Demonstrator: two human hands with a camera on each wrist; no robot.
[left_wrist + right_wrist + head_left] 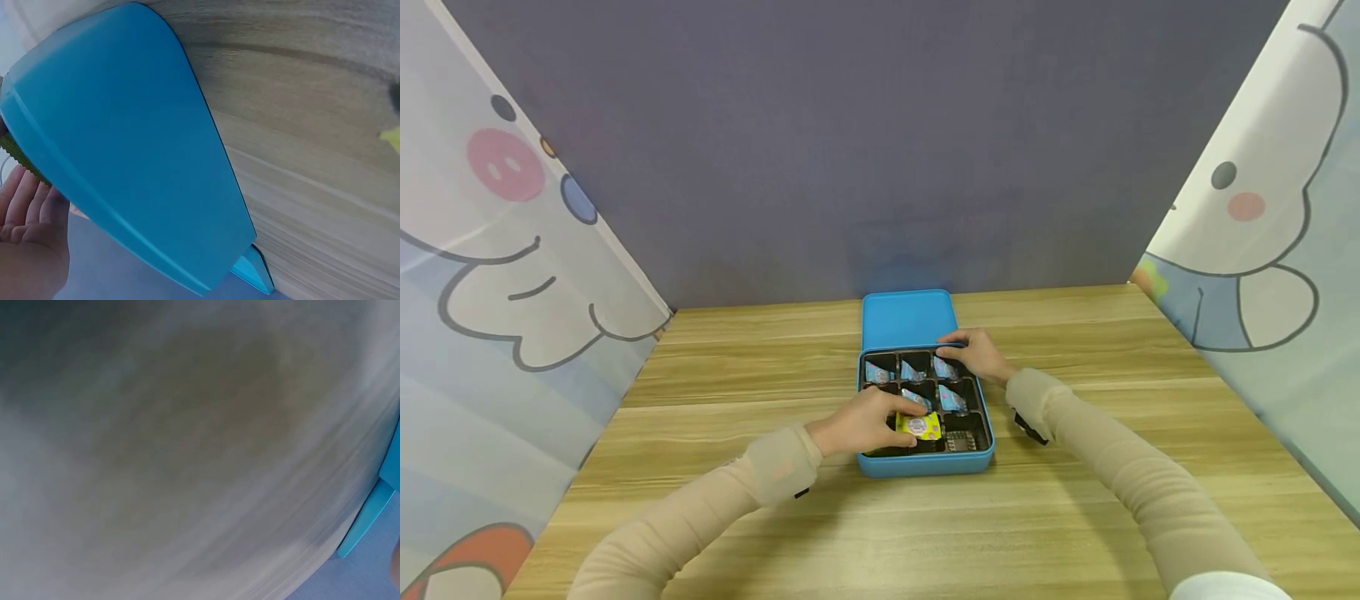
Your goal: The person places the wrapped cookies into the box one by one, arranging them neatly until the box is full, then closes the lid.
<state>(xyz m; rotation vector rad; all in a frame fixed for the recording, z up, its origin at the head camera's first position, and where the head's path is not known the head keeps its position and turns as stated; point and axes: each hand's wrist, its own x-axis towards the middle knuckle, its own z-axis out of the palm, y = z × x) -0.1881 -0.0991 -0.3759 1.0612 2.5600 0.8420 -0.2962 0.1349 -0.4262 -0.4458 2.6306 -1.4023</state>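
Note:
A blue box (925,465) holds a dark divided tray, its lid (910,319) lying back behind it. My left hand (865,421) pinches a yellow packet (919,426) between thumb and fingers over the tray's front middle compartment. Blue packets (952,398) lie in several compartments farther back. At the back right corner, my right hand (981,354) holds the rim beside the hinge. The left wrist view has the box's outer wall (125,137) large, with the left hand's fingers and the packet's serrated edge (24,159) partly hidden behind it.
The box stands on a wood-grain table (760,350) near a dark grey panel (880,150) at the back. Printed cartoon curtains (482,250) flank both sides. Only the box's edge (372,509) shows in the blurred right wrist view.

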